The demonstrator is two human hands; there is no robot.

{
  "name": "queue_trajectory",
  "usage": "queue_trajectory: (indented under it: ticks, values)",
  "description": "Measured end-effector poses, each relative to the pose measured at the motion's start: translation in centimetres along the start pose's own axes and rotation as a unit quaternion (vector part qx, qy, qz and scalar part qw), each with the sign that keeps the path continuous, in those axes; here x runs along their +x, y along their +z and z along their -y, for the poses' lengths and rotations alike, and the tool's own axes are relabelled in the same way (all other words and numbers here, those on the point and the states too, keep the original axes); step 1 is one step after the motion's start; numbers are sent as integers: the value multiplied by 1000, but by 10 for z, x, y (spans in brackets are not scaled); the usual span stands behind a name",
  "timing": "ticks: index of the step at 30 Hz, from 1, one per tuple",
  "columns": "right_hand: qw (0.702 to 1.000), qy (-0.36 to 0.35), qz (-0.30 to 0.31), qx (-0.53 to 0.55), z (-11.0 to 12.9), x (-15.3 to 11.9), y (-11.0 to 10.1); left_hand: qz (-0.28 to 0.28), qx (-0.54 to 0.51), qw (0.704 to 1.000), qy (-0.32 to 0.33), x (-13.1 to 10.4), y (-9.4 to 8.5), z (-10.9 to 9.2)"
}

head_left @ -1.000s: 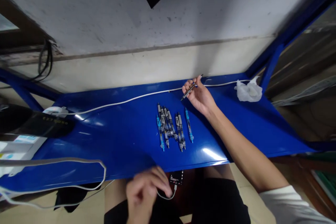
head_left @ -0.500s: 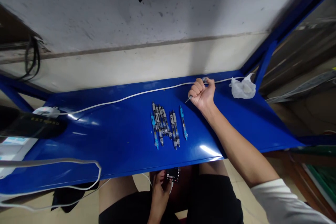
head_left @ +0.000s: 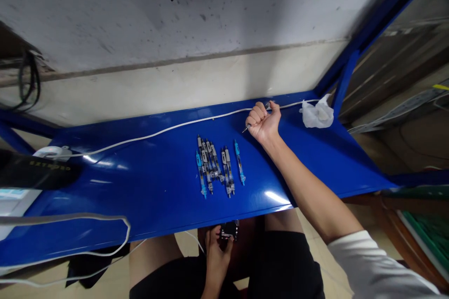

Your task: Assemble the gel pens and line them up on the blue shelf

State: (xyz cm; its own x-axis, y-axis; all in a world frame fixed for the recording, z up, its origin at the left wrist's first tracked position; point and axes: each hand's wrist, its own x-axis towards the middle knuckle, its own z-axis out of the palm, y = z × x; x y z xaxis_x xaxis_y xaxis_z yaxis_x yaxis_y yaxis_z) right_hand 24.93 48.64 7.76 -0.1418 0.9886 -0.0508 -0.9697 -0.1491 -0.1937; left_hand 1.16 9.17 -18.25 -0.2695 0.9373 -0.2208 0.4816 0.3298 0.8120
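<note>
Holding one pen (head_left: 246,128), one device (head_left: 229,230)

A pen group (head_left: 215,161) lies on a table (head_left: 140,196). To its right: a lone pen (head_left: 240,162). Behind it, rightward: the right hand (head_left: 263,123) around a held pen (head_left: 246,128), then, farther right, a bag (head_left: 317,114). Behind it runs a cable (head_left: 150,136) (a wall (head_left: 196,23) stands farther back). In front of it, past the table's edge, the left hand (head_left: 216,251) grips a device (head_left: 229,229).

No word reads with certainty. Yellowish letters run along the black object (head_left: 35,175) at far left, too blurred to spell out. Small white print stands on the device (head_left: 229,229) below the counter (head_left: 140,196), too tiny to read.
</note>
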Motion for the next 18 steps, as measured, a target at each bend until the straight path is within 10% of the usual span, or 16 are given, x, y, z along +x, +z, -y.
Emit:
queue_trajectory:
  ticks: [10, 18]
  values:
    - [1000, 6, 4, 26, 2, 1, -3, 76, 24, 997, -4, -10, -7, -19]
    - [1000, 7, 21, 5, 2, 1, -5, 4, 56, 997, -46, 35, 4, -33]
